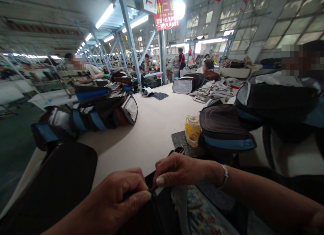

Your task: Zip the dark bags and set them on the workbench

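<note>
My left hand (118,198) pinches a small dark tab, probably a zipper pull (152,188), at the top of a black fabric bag (149,211). My right hand (177,169), with a silver bracelet (224,176) on its wrist, grips the bag's upper edge just beside that tab. The two hands nearly meet there. The bag rests low against a flowered cloth (205,211), and my hands hide part of its opening.
A long white work table (149,134) runs ahead. Black-and-blue bags (86,115) are piled to the left, and another (226,130) sits to the right beside a yellowish packet (192,130) on a dark mat (179,142). A co-worker (301,63) sits close at right.
</note>
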`<control>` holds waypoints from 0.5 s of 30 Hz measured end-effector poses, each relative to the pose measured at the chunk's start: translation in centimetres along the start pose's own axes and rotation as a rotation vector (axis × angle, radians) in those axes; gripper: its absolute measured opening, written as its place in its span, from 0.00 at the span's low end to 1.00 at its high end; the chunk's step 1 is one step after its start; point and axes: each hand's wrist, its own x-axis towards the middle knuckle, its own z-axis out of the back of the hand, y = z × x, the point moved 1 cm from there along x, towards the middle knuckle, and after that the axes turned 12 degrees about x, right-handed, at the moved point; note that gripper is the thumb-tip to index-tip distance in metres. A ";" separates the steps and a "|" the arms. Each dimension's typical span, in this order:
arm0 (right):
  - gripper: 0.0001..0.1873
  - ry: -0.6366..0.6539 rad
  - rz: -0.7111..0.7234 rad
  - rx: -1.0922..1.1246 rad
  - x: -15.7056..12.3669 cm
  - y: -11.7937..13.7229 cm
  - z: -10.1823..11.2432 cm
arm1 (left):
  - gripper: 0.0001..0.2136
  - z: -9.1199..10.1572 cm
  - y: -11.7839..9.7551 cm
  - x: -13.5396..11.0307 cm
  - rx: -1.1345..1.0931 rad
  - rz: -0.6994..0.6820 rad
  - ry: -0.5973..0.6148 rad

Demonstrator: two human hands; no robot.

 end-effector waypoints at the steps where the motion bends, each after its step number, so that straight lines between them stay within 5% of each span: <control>1: 0.26 0.001 0.012 0.016 0.0 0.0 -0.3 | 0.16 0.3 0.1 -0.1 -0.004 -0.003 0.028; 8: 0.26 -0.038 -0.096 0.049 0.0 1.3 -1.8 | 0.23 3.1 -0.8 -1.0 -0.049 -0.048 0.012; 15: 0.28 -0.055 -0.120 -0.012 0.3 2.1 -2.2 | 0.21 4.0 0.9 -0.6 -0.059 -0.089 0.166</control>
